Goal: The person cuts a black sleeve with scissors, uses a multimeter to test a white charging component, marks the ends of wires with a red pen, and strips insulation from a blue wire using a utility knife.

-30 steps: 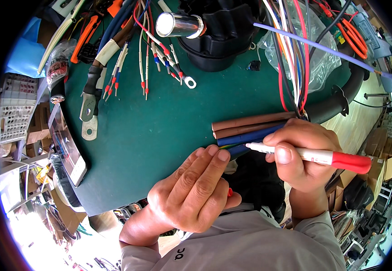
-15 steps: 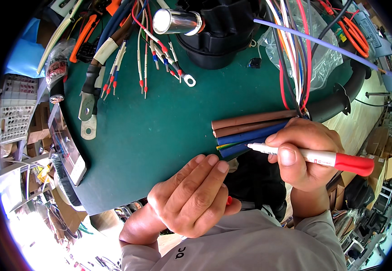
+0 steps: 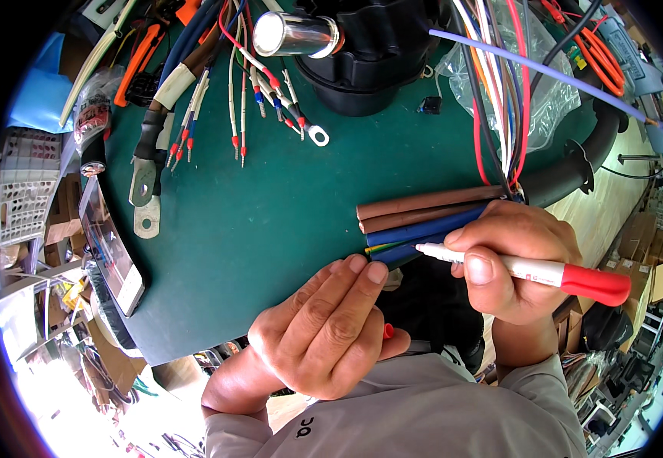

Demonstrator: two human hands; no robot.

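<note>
My right hand (image 3: 530,233) grips a white marker with a red end (image 3: 595,284), its tip at the lower blue cable (image 3: 399,253). In my left hand (image 3: 320,328) a small red marker cap (image 3: 389,330) is pinched, mostly hidden by the fingers. The left fingertips meet the cut end of that lower blue cable. Above it lie a thin green-yellow wire (image 3: 380,247), another blue cable (image 3: 423,227) and two brown cables (image 3: 415,201). These run from a black sleeve (image 3: 557,185) at the right.
On the green table (image 3: 263,221), a phone (image 3: 110,244) lies at the left edge. Cables with metal lugs (image 3: 147,198) and ferruled wires (image 3: 243,145) hang in from the far left. A black container (image 3: 354,69), a silver cylinder (image 3: 293,36) and a clear bag (image 3: 553,107) stand farther back.
My left fingertips have moved slightly right and up onto the lower blue cable's end. The marker tip has shifted slightly left along the cable.
</note>
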